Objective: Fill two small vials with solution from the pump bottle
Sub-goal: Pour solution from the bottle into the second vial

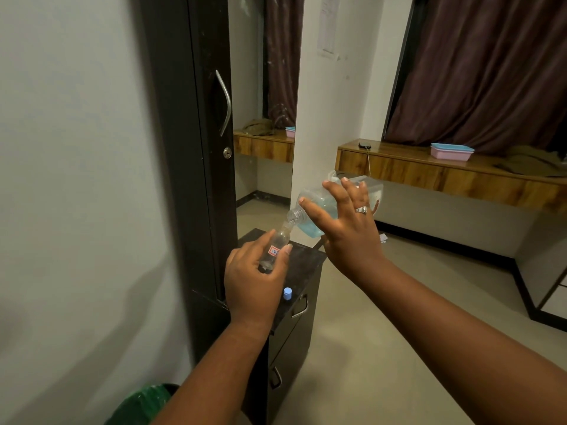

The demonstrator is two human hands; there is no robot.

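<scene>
The right hand [343,228] is gripping the tipped pump bottle [325,207], its open neck pointing down-left and meeting the vial's mouth. The left hand [254,280] is holding the vial [276,248] tilted up-right above the dark surface [306,265].

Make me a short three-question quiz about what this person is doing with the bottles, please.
1. True or false: the big bottle of blue liquid is tipped so that its open neck meets the mouth of the small vial.
2. Which hand holds the small vial? A) the left hand B) the right hand C) neither
3. Fill in: the loose blue cap lies on top of the dark ______.

Key:
1. True
2. A
3. cabinet
</scene>
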